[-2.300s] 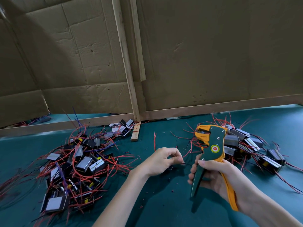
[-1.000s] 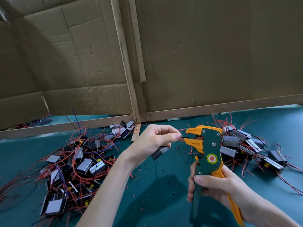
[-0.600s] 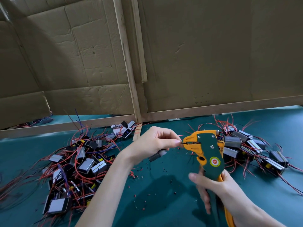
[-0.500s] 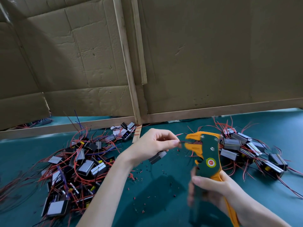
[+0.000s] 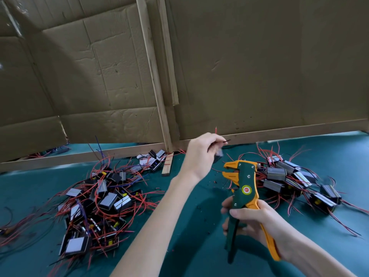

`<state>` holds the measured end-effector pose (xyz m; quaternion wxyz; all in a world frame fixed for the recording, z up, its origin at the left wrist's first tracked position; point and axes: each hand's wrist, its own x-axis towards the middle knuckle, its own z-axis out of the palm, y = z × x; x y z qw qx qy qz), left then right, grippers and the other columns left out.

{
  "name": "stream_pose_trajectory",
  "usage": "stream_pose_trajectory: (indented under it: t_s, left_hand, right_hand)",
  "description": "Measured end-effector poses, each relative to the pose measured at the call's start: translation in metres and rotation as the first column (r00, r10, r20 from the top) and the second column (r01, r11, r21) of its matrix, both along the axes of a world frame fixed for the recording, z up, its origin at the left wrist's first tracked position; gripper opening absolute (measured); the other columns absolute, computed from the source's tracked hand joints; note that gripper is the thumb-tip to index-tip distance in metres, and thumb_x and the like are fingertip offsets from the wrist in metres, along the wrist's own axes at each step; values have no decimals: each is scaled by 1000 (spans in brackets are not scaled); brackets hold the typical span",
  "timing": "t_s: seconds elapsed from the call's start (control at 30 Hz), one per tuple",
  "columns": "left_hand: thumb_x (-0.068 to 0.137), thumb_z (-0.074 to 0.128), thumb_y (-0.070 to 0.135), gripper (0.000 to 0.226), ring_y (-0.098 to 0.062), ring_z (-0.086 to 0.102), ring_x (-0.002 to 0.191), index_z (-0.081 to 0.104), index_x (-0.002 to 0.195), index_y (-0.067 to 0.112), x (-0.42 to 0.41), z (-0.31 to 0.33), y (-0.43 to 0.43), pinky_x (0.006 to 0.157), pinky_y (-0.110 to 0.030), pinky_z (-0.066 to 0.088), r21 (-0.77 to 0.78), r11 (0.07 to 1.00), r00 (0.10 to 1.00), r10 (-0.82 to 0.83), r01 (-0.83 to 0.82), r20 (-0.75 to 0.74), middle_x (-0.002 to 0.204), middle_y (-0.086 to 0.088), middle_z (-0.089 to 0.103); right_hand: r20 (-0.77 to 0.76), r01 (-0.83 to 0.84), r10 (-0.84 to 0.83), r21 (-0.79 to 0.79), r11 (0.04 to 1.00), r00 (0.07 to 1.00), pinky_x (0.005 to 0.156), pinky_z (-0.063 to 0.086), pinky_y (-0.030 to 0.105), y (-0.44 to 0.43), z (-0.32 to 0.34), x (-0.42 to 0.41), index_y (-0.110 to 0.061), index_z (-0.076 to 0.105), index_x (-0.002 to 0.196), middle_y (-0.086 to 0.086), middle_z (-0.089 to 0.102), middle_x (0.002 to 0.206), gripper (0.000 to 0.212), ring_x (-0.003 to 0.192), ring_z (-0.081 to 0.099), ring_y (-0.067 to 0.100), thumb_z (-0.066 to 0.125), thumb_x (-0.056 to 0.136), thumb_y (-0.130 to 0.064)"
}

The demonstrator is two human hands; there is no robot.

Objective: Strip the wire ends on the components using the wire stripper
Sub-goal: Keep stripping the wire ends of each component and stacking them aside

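Observation:
My right hand [image 5: 253, 220] grips the handles of the green and orange wire stripper [image 5: 242, 188], held upright with its jaws apart and nothing between them. My left hand [image 5: 201, 154] is raised above and left of the jaws, blurred by motion, pinching a small dark component [image 5: 217, 154] whose thin wire ends stick out past the fingers. A large pile of components with red wires [image 5: 99, 198] lies on the left of the green table. A smaller pile of components [image 5: 291, 180] lies on the right, behind the stripper.
Cardboard panels [image 5: 249, 66] on a wooden frame [image 5: 155, 80] wall off the back of the green table [image 5: 189, 226]. A short wooden stick [image 5: 167, 166] lies near the frame's foot. Small bits of stripped insulation [image 5: 215, 181] dot the table near the stripper.
My left hand pulled the component's wire out of the stripper jaws and lifted up and away toward the back. The stripper jaws went from closed on the wire to apart.

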<state>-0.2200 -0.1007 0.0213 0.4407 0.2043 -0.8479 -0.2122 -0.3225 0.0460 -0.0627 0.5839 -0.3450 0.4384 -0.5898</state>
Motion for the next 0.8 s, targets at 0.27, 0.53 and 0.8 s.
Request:
stream_pose_trajectory:
  t_s: [0.27, 0.53, 0.8]
  left_hand:
    - [89, 24, -18, 61, -22, 62, 113, 64, 121, 14, -7, 4, 0, 95, -22, 50, 540, 828, 945, -283, 154, 164, 103, -13, 59]
    - [91, 41, -10, 46, -12, 60, 105, 68, 114, 19, 121, -4, -50, 92, -24, 45, 115, 868, 615, 242, -483, 751, 125, -2, 63]
    - [81, 74, 11, 9, -19, 66, 91, 77, 89, 13, 140, -34, -69, 85, -35, 55, -3, 807, 364, 269, -591, 892, 105, -5, 70]
  right_hand:
    - [44, 20, -18, -49, 999, 999, 63, 58, 43, 6, 10, -2, 1, 71, 88, 24, 63, 80, 26, 68, 65, 38, 71, 63, -2]
    - [30, 80, -79, -36, 996, 996, 65, 59, 46, -3, 8, -3, 7, 64, 96, 24, 64, 82, 28, 70, 66, 37, 66, 69, 2]
    - [-4, 100, -100, 6, 995, 995, 64, 58, 47, -12, 2, 0, 7, 61, 94, 23, 66, 85, 33, 71, 67, 39, 70, 64, -1]
